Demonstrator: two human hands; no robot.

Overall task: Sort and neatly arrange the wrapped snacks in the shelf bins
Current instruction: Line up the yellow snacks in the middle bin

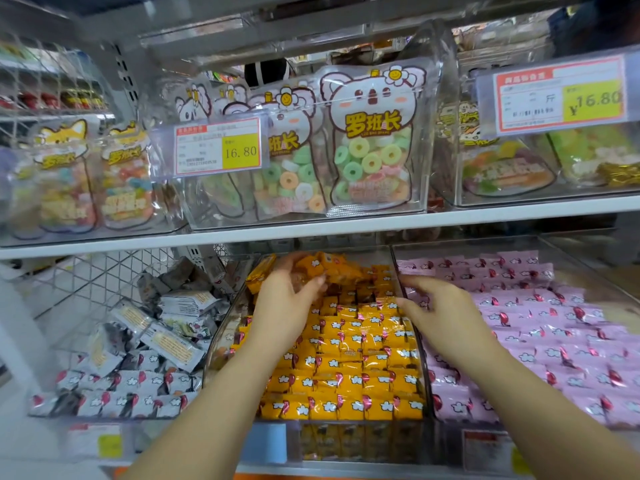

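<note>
Three clear bins on the lower shelf hold wrapped snacks. The middle bin (426, 368) is packed with orange snacks (360, 372) in rows. My left hand (284, 303) reaches into its back left part, fingers curled around a loose clump of orange snacks (323, 266). My right hand (440, 310) hovers over the wall between the orange and pink bins, fingers spread and relaxed, holding nothing. Pink snacks (540, 320) lie in rows in the right bin. Grey-white snacks (138, 355) lie jumbled in the left bin, with tidy rows only at its front.
The white shelf board (311, 230) hangs close above the bins. On it stand clear boxes of bagged ring gummies (370, 143) with price tags (218, 147) reading 16.80. A wire mesh panel (93, 275) stands behind the left bin.
</note>
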